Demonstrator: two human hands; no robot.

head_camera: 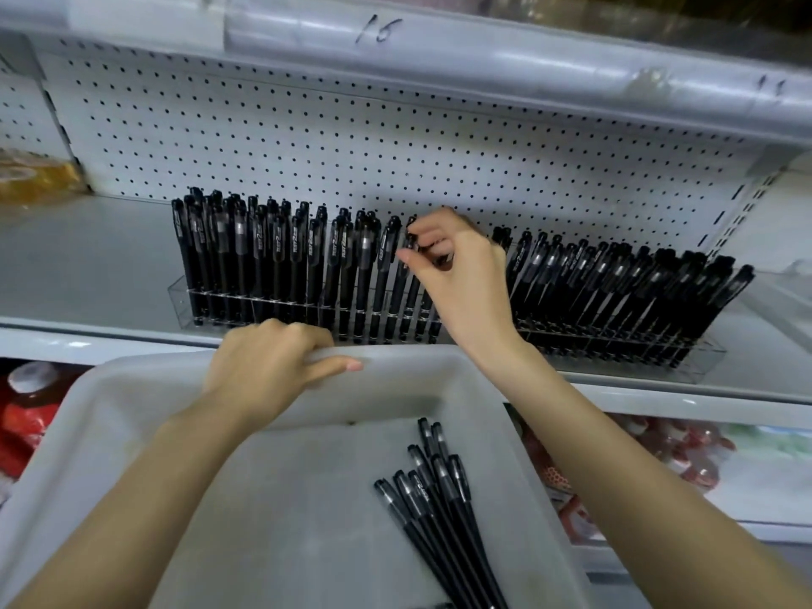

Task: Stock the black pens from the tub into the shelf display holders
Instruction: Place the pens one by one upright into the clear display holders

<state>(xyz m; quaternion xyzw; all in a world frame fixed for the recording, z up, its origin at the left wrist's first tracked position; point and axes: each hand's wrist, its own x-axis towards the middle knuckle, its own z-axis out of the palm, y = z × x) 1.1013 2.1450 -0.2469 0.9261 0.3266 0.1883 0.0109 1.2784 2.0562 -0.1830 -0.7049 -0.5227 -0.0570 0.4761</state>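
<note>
**One pen pinched at the rack, tub held by its far rim**

Nearest the camera, a pale grey tub (pixel 132 410) fills the lower middle of the view. A loose bunch of black pens (pixel 439 498) lies on its floor toward the right side. Their caps point away from the person and their barrels run off the bottom edge.

The left hand (pixel 272 367) sits on the tub's far rim. Its fingers are curled over the edge and the thumb is stretched along the rim, so it grips the tub itself. To either side of the tub, a lower shelf holds blurred red packets (pixel 26 415).

Past the rim, the right forearm crosses the tub's far right corner and rises to the grey shelf (pixel 88 265). The right hand (pixel 457 274) is lifted in front of the row of stocked pens. Thumb and forefinger pinch the cap end of a single pen (pixel 411 239), with the other fingers curled loosely behind. The hand hides that pen's lower end, so I cannot tell whether it is seated in a slot.

Two clear display holders stand on the shelf, the left holder (pixel 180 296) and the right holder (pixel 703 367). Both are packed with black pens standing caps up. Those on the left (pixel 263 257) are nearly upright, and those on the right (pixel 615 292) lean rightward.

Behind them is a white pegboard (pixel 307 138). A blurred yellowish item (pixel 35 173) sits at the far left of the shelf. Above, the upper shelf strip (pixel 527 59) bears a handwritten "16".
</note>
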